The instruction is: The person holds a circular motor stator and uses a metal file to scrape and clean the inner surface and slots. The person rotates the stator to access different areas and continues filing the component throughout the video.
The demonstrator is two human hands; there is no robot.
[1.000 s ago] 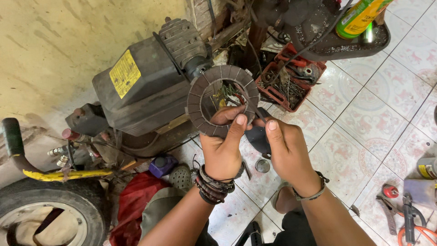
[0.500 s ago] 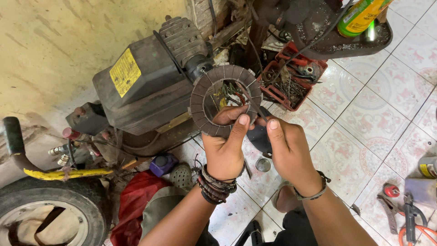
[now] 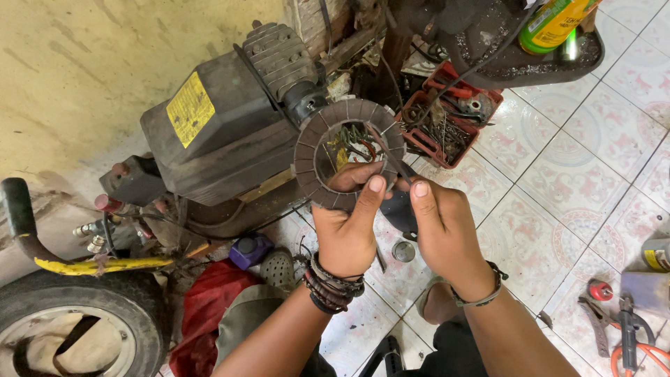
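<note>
Left hand (image 3: 347,230) pinches lower rim of ridged friction ring (image 3: 349,152), thumb on face, fingers curled behind. Right hand (image 3: 441,230) touches ring's right edge, fingers closed on thin dark piece, kind unclear. Ring held upright over tiled floor (image 3: 558,181), before black engine (image 3: 223,126). Red parts tray (image 3: 447,119) just beyond; tyre (image 3: 70,328) lower left; pliers (image 3: 600,314) lower right.

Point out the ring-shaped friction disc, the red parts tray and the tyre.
friction disc (image 3: 307,157), head view, on the left side of its segmented ring.
red parts tray (image 3: 427,144), head view, on its front wall.
tyre (image 3: 77,293), head view, on the black tread at the top.
</note>
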